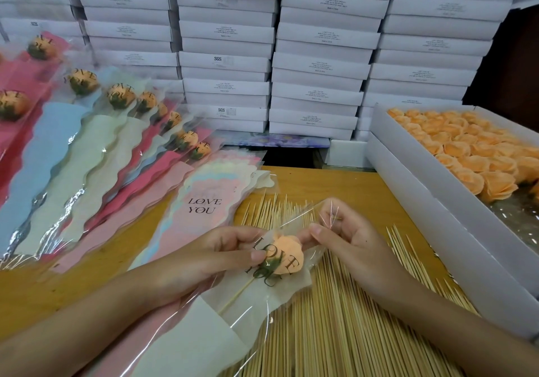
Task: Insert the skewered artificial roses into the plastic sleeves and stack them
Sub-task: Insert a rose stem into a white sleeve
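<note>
We hold one sleeve (221,327) in both hands near the front edge of the bench (344,184). It is clear plastic with cream paper inside and the words "LOVE YOU" on it. An orange rose (287,252) sits inside it, close to the open top. Its thin stick (236,294) runs down inside the sleeve toward us. Our left hand (229,248) pinches the sleeve with thumb and fingers, right by the green bottom of the rose. Our right hand (350,242) pinches the clear top edge of the sleeve, just past the rose, with its fingers curled. The sleeve lies over a big pile of sticks (335,333) that covers the front middle of the bench.

Farther back in the middle of the bench is a stack of empty sleeves (210,190). The top one is pink and has the same words on it. Along the left edge lie the filled sleeves (73,155), spread out and partly on top of each other. They are pink, blue and cream, and each has an orange rose near its top. Along the right edge is a long white tray (437,207) full of loose roses (466,149), packed close together. Behind the far edge, flat white boxes (320,55) are piled high in rows.
</note>
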A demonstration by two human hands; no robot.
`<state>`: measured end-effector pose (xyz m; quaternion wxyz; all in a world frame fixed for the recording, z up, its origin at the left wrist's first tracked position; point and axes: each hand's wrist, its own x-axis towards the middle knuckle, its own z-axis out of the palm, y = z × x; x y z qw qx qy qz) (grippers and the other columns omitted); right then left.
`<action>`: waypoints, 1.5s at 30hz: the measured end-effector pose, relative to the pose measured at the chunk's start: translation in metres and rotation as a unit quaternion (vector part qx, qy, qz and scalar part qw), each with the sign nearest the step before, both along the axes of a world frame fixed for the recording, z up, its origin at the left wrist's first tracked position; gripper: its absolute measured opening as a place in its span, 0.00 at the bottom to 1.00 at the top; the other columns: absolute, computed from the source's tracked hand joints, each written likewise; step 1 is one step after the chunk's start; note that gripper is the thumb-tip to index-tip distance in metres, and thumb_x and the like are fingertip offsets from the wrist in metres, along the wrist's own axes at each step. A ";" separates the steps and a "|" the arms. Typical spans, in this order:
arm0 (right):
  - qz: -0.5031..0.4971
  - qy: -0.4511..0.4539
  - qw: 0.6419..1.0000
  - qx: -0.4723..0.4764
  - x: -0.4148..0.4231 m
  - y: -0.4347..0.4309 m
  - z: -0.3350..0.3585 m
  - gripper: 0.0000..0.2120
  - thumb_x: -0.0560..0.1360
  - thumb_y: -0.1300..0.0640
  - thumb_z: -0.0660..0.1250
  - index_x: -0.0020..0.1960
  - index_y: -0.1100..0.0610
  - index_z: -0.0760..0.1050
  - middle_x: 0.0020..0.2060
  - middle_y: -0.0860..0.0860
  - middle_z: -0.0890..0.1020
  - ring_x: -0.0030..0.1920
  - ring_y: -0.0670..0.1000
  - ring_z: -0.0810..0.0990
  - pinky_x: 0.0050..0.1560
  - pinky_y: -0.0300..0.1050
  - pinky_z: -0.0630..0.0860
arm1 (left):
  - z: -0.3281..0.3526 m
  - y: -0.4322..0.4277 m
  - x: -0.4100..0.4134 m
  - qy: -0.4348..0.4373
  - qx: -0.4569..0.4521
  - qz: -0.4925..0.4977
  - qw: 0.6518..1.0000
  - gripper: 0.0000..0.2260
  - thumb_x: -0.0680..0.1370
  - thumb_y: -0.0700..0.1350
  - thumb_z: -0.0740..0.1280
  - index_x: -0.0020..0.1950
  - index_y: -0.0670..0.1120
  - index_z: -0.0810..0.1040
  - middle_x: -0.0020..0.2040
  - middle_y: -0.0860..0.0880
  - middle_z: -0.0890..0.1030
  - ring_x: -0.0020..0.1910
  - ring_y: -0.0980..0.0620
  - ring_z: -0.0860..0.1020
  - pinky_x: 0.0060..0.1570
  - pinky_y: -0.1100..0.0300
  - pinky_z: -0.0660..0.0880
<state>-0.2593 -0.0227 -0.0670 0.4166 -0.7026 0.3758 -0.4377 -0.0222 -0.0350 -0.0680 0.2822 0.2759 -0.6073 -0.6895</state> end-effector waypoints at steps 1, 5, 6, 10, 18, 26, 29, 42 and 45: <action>-0.002 0.000 1.000 -0.007 0.000 0.000 0.000 0.13 0.82 0.60 0.59 0.41 0.47 0.70 0.46 0.52 0.86 0.48 0.50 0.85 0.47 0.41 0.80 | 0.001 0.001 0.000 0.000 0.002 0.002 1.000 0.15 0.76 0.44 0.68 0.63 0.46 0.80 0.61 0.41 0.81 0.59 0.47 0.80 0.57 0.61 0.77; 0.006 0.000 1.000 -0.026 0.001 0.000 0.000 0.10 0.81 0.61 0.59 0.45 0.49 0.71 0.49 0.50 0.85 0.49 0.48 0.85 0.52 0.45 0.79 | 0.001 0.000 0.000 -0.005 0.004 0.031 0.999 0.17 0.75 0.44 0.69 0.63 0.44 0.80 0.62 0.40 0.80 0.60 0.45 0.79 0.56 0.61 0.76; 0.006 -0.001 1.000 -0.030 0.002 0.001 0.001 0.12 0.81 0.61 0.60 0.43 0.46 0.72 0.49 0.50 0.85 0.49 0.49 0.85 0.52 0.43 0.79 | 0.001 0.000 0.000 -0.006 0.005 0.035 0.999 0.17 0.74 0.44 0.70 0.62 0.44 0.80 0.61 0.40 0.80 0.60 0.45 0.79 0.56 0.61 0.76; -0.006 0.003 0.999 -0.046 0.003 0.003 0.002 0.17 0.81 0.61 0.61 0.39 0.42 0.70 0.48 0.50 0.85 0.50 0.48 0.84 0.49 0.41 0.79 | 0.001 0.000 0.000 0.004 0.016 0.012 1.000 0.16 0.75 0.42 0.72 0.62 0.45 0.80 0.61 0.40 0.81 0.56 0.45 0.81 0.54 0.58 0.78; 0.023 -0.009 1.000 -0.012 0.001 0.002 0.000 0.06 0.81 0.60 0.59 0.45 0.56 0.68 0.47 0.49 0.86 0.48 0.48 0.85 0.48 0.38 0.80 | 0.000 0.000 0.001 0.003 0.031 0.038 0.999 0.16 0.73 0.40 0.73 0.61 0.44 0.81 0.59 0.39 0.81 0.55 0.45 0.81 0.50 0.59 0.78; 0.059 -0.022 0.998 0.024 0.003 0.003 0.001 0.12 0.82 0.57 0.58 0.45 0.44 0.72 0.50 0.52 0.86 0.53 0.50 0.84 0.51 0.37 0.77 | -0.003 -0.003 0.003 0.016 0.028 0.011 0.999 0.21 0.74 0.43 0.73 0.66 0.43 0.76 0.62 0.39 0.79 0.60 0.44 0.79 0.55 0.59 0.77; 0.069 -0.019 0.997 0.032 0.004 0.003 0.002 0.13 0.81 0.54 0.59 0.42 0.38 0.73 0.52 0.52 0.85 0.57 0.50 0.82 0.55 0.38 0.76 | -0.008 -0.006 0.006 -0.003 0.025 0.014 1.000 0.26 0.73 0.48 0.75 0.69 0.46 0.74 0.65 0.39 0.78 0.64 0.42 0.77 0.61 0.54 0.75; -0.105 -0.093 0.990 0.004 -0.003 -0.009 -0.004 0.10 0.76 0.55 0.65 0.41 0.62 0.73 0.53 0.42 0.83 0.55 0.43 0.81 0.52 0.34 0.76 | -0.006 -0.004 0.007 -0.014 -0.032 0.094 0.995 0.28 0.66 0.55 0.79 0.64 0.56 0.78 0.60 0.44 0.81 0.58 0.39 0.70 0.54 0.43 0.55; -0.133 -0.101 0.986 0.021 -0.005 -0.012 -0.008 0.09 0.78 0.59 0.64 0.42 0.64 0.74 0.53 0.43 0.83 0.53 0.45 0.84 0.52 0.39 0.79 | -0.002 -0.003 0.006 -0.022 -0.024 0.091 0.995 0.24 0.70 0.48 0.76 0.66 0.54 0.76 0.59 0.44 0.82 0.59 0.44 0.77 0.59 0.50 0.68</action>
